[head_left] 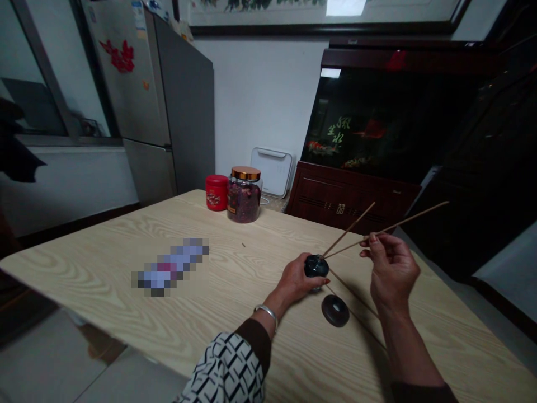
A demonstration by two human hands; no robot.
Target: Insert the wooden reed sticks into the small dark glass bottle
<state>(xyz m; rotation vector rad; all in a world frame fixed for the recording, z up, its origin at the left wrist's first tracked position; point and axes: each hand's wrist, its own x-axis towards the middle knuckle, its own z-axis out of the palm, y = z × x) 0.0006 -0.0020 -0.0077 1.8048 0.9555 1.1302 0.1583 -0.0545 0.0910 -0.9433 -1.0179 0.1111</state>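
1. Nearest us, the left hand (296, 280) has its fingers curled close together around one dark round holder (316, 266); the holder's domed top shows above them; one silver bangle (265, 314) sits on that wrist, just beyond a patterned sleeve (224, 369).
2. The right hand (392, 268) is raised beside it; thumb and forefinger pinch one of two thin wooden sticks (392, 229), the other fingers loosely curled; both sticks run to the holder's top; the second rises from there clear of the right fingers.
3. One dark ring-shaped disc (335, 310) lies on the wood-grain table (104, 268), just below the holder, not touching either hand.
4. Further left on the table lies one pixelated object (172, 267); we cannot tell what it is.
5. At the far end we count one red tin (217, 192) beside one copper-lidded glass jar (244, 201) of dried flower buds.
6. Beyond stand one white device (272, 170), one wooden cabinet (335, 196), one aquarium (377, 123) and one steel refrigerator (184, 101).
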